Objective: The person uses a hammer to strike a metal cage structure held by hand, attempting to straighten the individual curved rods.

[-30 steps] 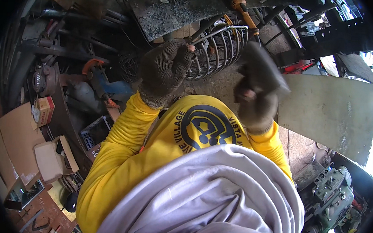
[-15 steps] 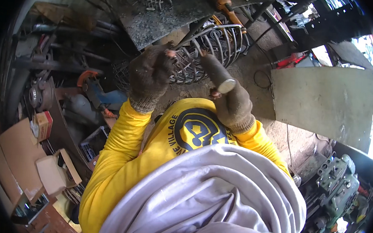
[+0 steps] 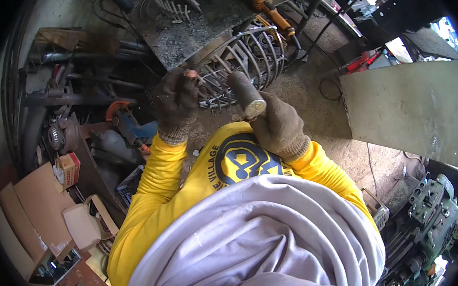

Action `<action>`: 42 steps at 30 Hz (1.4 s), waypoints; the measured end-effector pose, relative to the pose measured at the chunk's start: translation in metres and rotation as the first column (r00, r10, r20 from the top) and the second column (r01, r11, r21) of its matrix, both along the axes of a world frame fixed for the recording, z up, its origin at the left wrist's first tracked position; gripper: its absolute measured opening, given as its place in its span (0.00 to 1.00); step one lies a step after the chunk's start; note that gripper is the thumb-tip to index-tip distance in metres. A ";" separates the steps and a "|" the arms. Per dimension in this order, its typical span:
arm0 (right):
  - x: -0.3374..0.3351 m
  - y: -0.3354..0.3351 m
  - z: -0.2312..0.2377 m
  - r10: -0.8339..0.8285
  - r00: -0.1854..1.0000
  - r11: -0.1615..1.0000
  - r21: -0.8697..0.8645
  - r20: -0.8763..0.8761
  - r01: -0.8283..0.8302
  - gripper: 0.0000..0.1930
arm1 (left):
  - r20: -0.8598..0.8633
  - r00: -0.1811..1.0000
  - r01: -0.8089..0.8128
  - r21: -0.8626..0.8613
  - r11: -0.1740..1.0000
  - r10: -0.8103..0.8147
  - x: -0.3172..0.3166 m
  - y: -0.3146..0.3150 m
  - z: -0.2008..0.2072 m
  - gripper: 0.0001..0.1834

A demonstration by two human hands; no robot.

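Both my hands wear dark brown knitted gloves with bare fingertips. My right hand [image 3: 281, 124] is closed round a thick grey metal cylinder [image 3: 243, 92], whose pale round end face points toward me. The cylinder is tilted, and its far end reaches toward a cage of curved metal bars [image 3: 259, 52]. To the left, my left hand [image 3: 176, 102] is closed in front of the workbench corner, with a fingertip showing at the top. Whatever may be inside those fingers is hidden. Both hands are raised before my chest, apart from each other.
A dark workbench [image 3: 180, 36] stands ahead, with metal rods and an orange power tool [image 3: 267, 7] on it. A large pale sheet panel [image 3: 409, 110] is at right, above a green machine [image 3: 431, 215]. Cardboard boxes [image 3: 44, 204] and a blue-and-orange tool [image 3: 132, 123] are at left.
My right hand and the cylinder have shifted a little left and the cylinder has come lower. My left hand has moved slightly down. The whole view has turned a little.
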State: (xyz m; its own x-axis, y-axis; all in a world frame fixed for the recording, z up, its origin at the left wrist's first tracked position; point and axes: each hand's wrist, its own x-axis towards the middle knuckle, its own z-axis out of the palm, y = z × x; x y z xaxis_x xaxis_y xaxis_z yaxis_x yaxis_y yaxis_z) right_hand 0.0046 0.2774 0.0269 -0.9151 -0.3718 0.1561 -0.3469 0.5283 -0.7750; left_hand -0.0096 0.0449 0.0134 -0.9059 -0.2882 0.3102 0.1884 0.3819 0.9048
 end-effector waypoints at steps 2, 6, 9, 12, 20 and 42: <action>0.000 0.002 -0.004 -0.017 1.000 1.000 -0.012 0.024 0.018 0.22 | 0.015 1.000 0.000 -0.061 0.998 0.001 -0.001 -0.002 0.001 0.16; 0.001 0.004 -0.011 -0.027 0.999 0.995 -0.095 0.025 0.029 0.22 | -0.060 0.998 -0.031 -0.177 0.984 0.020 -0.002 0.005 0.011 0.12; -0.002 0.004 -0.011 -0.043 0.999 0.997 -0.069 0.029 0.045 0.22 | -0.113 0.993 -0.046 -0.284 0.958 0.014 -0.002 0.010 0.015 0.10; -0.006 0.004 -0.006 -0.039 0.999 0.998 -0.056 0.015 0.040 0.22 | -0.175 0.985 -0.062 -0.344 0.937 0.001 -0.003 0.011 0.016 0.10; -0.011 0.017 0.021 0.101 0.972 0.648 -0.727 -0.214 -0.228 0.27 | -0.288 0.957 -0.095 -0.416 0.904 -0.032 -0.007 0.013 0.019 0.10; -0.010 0.007 0.015 0.051 0.998 0.983 -0.174 -0.034 -0.056 0.22 | -0.272 0.961 -0.095 -0.515 0.852 -0.057 -0.020 -0.005 0.022 0.13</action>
